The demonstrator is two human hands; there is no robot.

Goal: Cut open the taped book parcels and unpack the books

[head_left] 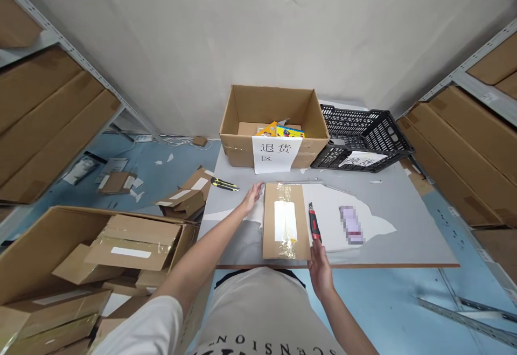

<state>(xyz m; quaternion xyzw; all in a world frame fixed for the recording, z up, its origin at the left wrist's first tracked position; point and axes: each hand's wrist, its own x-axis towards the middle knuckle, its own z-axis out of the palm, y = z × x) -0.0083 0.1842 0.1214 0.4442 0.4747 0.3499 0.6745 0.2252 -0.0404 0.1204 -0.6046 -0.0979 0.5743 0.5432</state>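
Observation:
A flat brown cardboard parcel (pixel 286 220) with a white label and clear tape lies on the grey table (pixel 404 225) in front of me. My left hand (pixel 252 196) touches its far left corner, fingers apart. My right hand (pixel 319 269) rests open by the parcel's near right corner, at the table's front edge. A red and black utility knife (pixel 314 224) lies just right of the parcel, its near end close to my right fingertips. Neither hand holds anything.
An open cardboard box (pixel 274 123) with a paper sign and colourful items stands at the table's back, a black plastic crate (pixel 361 137) beside it. A yellow utility knife (pixel 224 184) lies at the left edge. A big box of parcels (pixel 97 258) stands on the floor, left. Shelves flank both sides.

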